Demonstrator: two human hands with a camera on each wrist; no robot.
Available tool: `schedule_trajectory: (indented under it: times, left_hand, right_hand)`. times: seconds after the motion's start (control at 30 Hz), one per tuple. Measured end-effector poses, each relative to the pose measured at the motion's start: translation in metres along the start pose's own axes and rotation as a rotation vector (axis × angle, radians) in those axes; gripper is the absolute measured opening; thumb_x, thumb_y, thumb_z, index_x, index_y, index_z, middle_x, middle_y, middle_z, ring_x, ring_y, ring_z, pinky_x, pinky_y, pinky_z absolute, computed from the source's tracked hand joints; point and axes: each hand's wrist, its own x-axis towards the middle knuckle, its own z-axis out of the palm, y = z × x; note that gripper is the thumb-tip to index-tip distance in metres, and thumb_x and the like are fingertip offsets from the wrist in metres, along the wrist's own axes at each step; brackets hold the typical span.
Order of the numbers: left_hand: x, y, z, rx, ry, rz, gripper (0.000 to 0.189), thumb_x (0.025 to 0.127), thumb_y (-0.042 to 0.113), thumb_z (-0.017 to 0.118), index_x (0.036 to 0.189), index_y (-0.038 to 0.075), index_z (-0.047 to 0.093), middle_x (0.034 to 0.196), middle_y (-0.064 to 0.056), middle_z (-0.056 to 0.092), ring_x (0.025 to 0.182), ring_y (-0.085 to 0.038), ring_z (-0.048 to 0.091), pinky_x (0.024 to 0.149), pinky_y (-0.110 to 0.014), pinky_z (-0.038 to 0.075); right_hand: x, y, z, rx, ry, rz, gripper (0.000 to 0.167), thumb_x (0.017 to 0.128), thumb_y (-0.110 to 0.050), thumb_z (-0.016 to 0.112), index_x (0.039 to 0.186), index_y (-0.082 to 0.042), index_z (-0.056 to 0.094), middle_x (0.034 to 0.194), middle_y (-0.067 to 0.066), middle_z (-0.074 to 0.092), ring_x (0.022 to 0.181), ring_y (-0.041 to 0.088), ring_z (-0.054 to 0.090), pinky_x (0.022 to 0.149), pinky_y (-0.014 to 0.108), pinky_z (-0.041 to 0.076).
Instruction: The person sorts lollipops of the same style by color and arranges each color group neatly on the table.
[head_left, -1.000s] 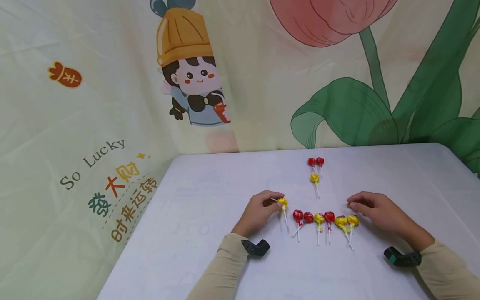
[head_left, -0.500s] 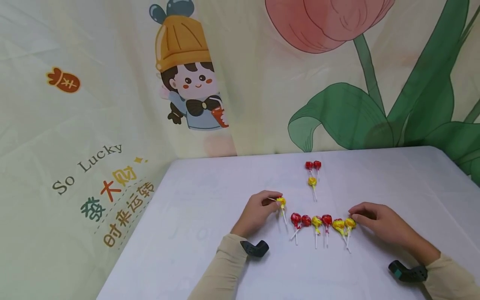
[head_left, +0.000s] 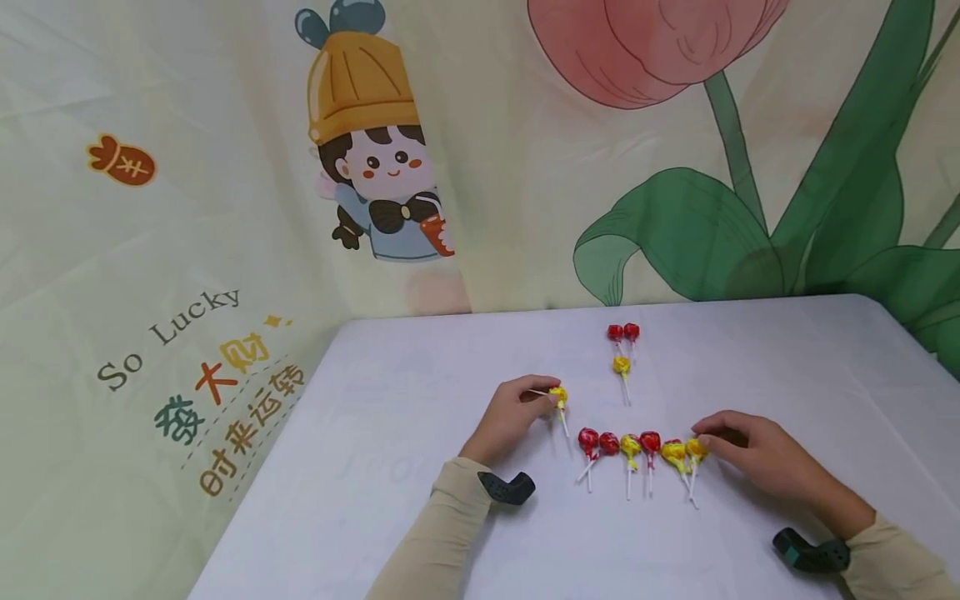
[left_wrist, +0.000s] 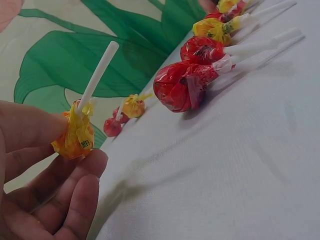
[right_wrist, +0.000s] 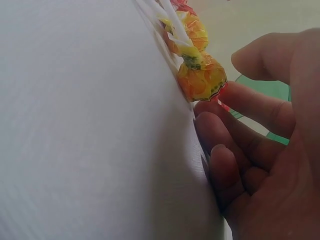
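My left hand (head_left: 510, 418) pinches a yellow-wrapped lollipop (left_wrist: 75, 135) between thumb and fingers, lifted off the table. Its white stick points upward in the left wrist view. In the head view a second white stick (head_left: 537, 392) juts back over the fingers; whether it belongs to another lollipop I cannot tell. My right hand (head_left: 772, 458) is at the right end of a lollipop row, fingers loosely bent around the head of a yellow lollipop (right_wrist: 202, 80). The thumb is apart from it; a fingertip seems to touch it. The row's left end has a red lollipop (head_left: 588, 439).
More red and yellow lollipops fill the row, including a red one (head_left: 650, 442) in the middle. Farther back lie two red lollipops (head_left: 632, 332) and a yellow one (head_left: 621, 365). The white table (head_left: 420, 517) meets a printed curtain (head_left: 510, 167) behind.
My right hand has moved in from beyond the row to the yellow lollipop at its right end. The left hand keeps its lollipop and has barely shifted. The head view tilted slightly.
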Motion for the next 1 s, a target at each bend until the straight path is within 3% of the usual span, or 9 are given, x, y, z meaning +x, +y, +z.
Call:
schedule_trajectory:
  times: [0.43, 0.57, 1.0]
  left_hand:
    - [0.013, 0.005, 0.005, -0.095, 0.029, -0.098, 0.030, 0.095, 0.021, 0.070, 0.123, 0.011, 0.071, 0.112, 0.000, 0.068, 0.097, -0.017, 0.066, 0.084, -0.032, 0.054]
    - [0.016, 0.004, 0.007, -0.088, 0.044, -0.125, 0.026, 0.095, 0.022, 0.070, 0.120, 0.017, 0.073, 0.109, 0.000, 0.069, 0.095, -0.016, 0.066, 0.084, -0.031, 0.054]
    - [0.026, 0.009, 0.008, -0.103, 0.044, -0.135, 0.026, 0.095, 0.022, 0.070, 0.120, 0.014, 0.072, 0.108, -0.001, 0.070, 0.097, -0.018, 0.067, 0.086, -0.033, 0.054]
  right_hand:
    - [-0.002, 0.000, 0.003, -0.009, 0.009, -0.006, 0.032, 0.096, -0.037, 0.068, 0.117, -0.011, 0.069, 0.116, 0.005, 0.065, 0.101, 0.023, 0.057, 0.086, 0.041, 0.053]
    - [-0.003, 0.001, 0.004, -0.013, 0.009, 0.005, 0.035, 0.096, -0.038, 0.068, 0.117, -0.011, 0.068, 0.114, 0.004, 0.065, 0.097, 0.022, 0.056, 0.081, 0.035, 0.052]
    - [-0.004, -0.001, 0.006, -0.015, -0.002, 0.005, 0.034, 0.093, -0.033, 0.072, 0.118, -0.009, 0.068, 0.108, 0.002, 0.064, 0.090, 0.020, 0.055, 0.072, 0.026, 0.052]
